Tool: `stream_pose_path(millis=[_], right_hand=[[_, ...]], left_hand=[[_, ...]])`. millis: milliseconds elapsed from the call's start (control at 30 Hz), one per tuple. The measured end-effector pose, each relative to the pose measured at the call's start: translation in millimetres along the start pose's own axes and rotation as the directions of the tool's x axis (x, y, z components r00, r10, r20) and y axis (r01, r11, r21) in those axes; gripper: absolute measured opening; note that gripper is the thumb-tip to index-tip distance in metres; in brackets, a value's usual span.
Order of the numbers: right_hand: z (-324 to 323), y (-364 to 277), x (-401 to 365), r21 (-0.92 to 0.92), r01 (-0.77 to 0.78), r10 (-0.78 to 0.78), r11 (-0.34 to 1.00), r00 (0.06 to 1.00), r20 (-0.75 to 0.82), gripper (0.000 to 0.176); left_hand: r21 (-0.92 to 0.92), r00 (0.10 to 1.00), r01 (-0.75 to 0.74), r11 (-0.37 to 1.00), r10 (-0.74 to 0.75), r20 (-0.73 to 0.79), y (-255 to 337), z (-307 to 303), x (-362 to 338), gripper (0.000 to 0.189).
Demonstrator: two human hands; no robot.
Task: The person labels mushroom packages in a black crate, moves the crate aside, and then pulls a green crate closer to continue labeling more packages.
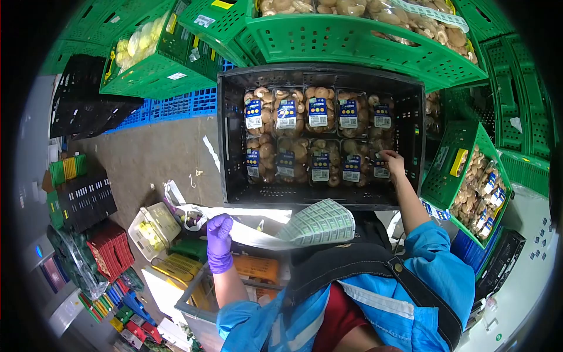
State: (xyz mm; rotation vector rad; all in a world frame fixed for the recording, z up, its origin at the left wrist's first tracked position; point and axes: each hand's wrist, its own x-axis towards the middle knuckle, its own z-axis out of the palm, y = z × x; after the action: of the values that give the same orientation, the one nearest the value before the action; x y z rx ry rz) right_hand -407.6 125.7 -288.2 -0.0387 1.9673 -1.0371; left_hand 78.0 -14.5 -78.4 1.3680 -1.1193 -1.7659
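My left hand (220, 242), in a purple glove, is closed on a strip of labels (319, 224) with green print, which stretches to the right in front of my body. Bare, my right hand (392, 161) reaches into the black crate (321, 73) and touches the pack at its near right corner (380, 168); whether its fingers hold anything is hidden. Two rows of clear mushroom packs (318, 110) fill much of this crate, with blue and white labels on top.
Beyond the black crate stands a large green crate (363, 42) of mushrooms. Another green crate (434, 182) with mushroom packs is at the right. Back left, a green crate (167, 69) holds pale yellow produce. A white basket (167, 217) sits on the floor at left.
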Motion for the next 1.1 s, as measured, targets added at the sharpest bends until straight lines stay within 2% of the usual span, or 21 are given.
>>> stream_pose_path(millis=[67, 133, 267, 367, 400, 467, 500, 567, 700, 733, 767, 833, 867, 900, 933, 967, 1000, 1033, 1067, 1100], right_hand=[[5.7, 6.4, -1.5, -0.020, -0.006, 0.004, 1.000, 0.998, -0.068, 0.014], [15.7, 26.8, 6.5, 0.321, -0.005, 0.066, 0.947, 0.981, -0.180, 0.016], [33.7, 24.4, 4.8, 0.346, -0.038, 0.144, 0.938, 0.947, -0.287, 0.015], [43.7, 16.3, -3.6, 0.048, -0.071, 0.086, 0.996, 0.860, -0.504, 0.019], [43.4, 19.4, -1.6, 0.050, -0.072, 0.088, 0.996, 0.858, -0.506, 0.019], [41.2, 31.4, 9.1, -0.269, -0.097, -0.077, 0.958, 0.818, -0.570, 0.032], [41.9, 26.7, 5.4, -0.266, -0.094, -0.079, 0.959, 0.817, -0.571, 0.032], [45.1, 17.9, -3.3, -0.500, -0.084, -0.284, 0.862, 0.737, -0.614, 0.046], [29.2, 9.0, -2.1, -0.585, -0.100, -0.318, 0.805, 0.760, -0.567, 0.057], [23.2, 4.1, -4.3, -0.640, -0.111, -0.309, 0.760, 0.805, -0.507, 0.058], [16.6, -1.5, -5.8, -0.694, -0.117, -0.296, 0.710, 0.846, -0.445, 0.060], [15.3, -1.6, 2.8, -0.702, -0.056, -0.340, 0.710, 0.845, -0.412, 0.060], [17.5, -6.8, 11.7, -0.618, 0.091, -0.375, 0.781, 0.860, -0.346, 0.058], [17.7, -14.0, 16.1, -0.512, 0.234, -0.419, 0.826, 0.864, -0.280, 0.056], [20.6, -31.8, 3.1, -0.368, 0.433, -0.504, 0.823, 0.855, -0.120, 0.053], [19.8, -76.6, -38.4, -0.025, 0.160, -0.148, 0.987, 0.953, 0.265, 0.044], [16.7, -93.2, -57.4, 0.053, 0.197, -0.197, 0.979, 0.845, 0.497, 0.040], [11.5, -106.9, -76.2, 0.188, 0.090, -0.197, 0.978, 0.686, 0.700, 0.045], [4.7, -119.7, -94.7, 0.255, 0.027, -0.226, 0.967, 0.562, 0.796, 0.049], [-2.9, -124.3, -101.5, 0.324, -0.027, -0.272, 0.946, 0.481, 0.834, 0.050]], left_hand=[[0.023, 1.000, -0.002, 1.000, 0.002, -0.002, 0.9, 0.1, 3.4, 0.018], [0.046, 1.000, -0.003, 0.999, 0.003, -0.005, 2.6, 0.5, 5.9, 0.017], [0.049, 1.000, -0.004, 0.999, 0.004, 0.017, 2.2, 0.8, 8.9, 0.018], [0.054, 0.999, 0.000, 0.999, -0.002, 0.032, 6.9, 0.0, 8.7, 0.018], [0.077, 0.999, 0.001, 0.997, -0.005, 0.054, 8.7, 0.7, 8.8, 0.018], [0.102, 0.999, -0.008, 0.995, 0.003, 0.047, 7.7, -0.2, 8.1, 0.017], [0.127, 0.999, -0.017, 0.992, 0.013, 0.036, 6.9, -1.2, 7.1, 0.017], [0.098, 1.000, -0.024, 0.995, 0.023, 0.019, 0.3, -4.0, 5.0, 0.017], [0.116, 0.997, -0.052, 0.992, 0.057, -0.042, -6.6, -8.6, 1.6, 0.018], [0.132, 0.998, -0.055, 0.990, 0.050, 0.042, 1.6, -4.9, 0.9, 0.022], [0.128, 0.997, -0.065, 0.990, 0.061, 0.038, 10.2, 0.3, -0.9, 0.022], [0.123, 0.992, -0.117, 0.986, 0.111, 0.052, 30.7, 10.0, -5.2, 0.028], [-0.001, 0.979, -0.193, 0.981, 0.193, 0.067, 40.0, 15.5, -5.2, 0.030], [-0.191, 0.954, -0.225, 0.955, 0.255, 0.154, 42.5, 10.3, 0.5, 0.028], [-0.253, 0.933, -0.292, 0.922, 0.333, 0.139, 53.5, 17.6, 4.4, 0.028], [-0.312, 0.904, -0.358, 0.880, 0.411, 0.121, 67.6, 27.9, 9.1, 0.028], [-0.099, 0.903, -0.426, 0.899, 0.415, -0.116, 76.7, 47.1, 13.3, 0.027], [0.119, 0.828, -0.431, 0.894, 0.444, -0.343, 87.0, 67.3, 17.4, 0.028], [0.584, 0.780, -0.473, 0.660, 0.621, -0.071, 105.4, 80.0, 20.2, 0.029], [-0.106, 0.931, -0.329, 0.939, 0.303, -0.201, 111.3, 99.0, 29.1, 0.028]])
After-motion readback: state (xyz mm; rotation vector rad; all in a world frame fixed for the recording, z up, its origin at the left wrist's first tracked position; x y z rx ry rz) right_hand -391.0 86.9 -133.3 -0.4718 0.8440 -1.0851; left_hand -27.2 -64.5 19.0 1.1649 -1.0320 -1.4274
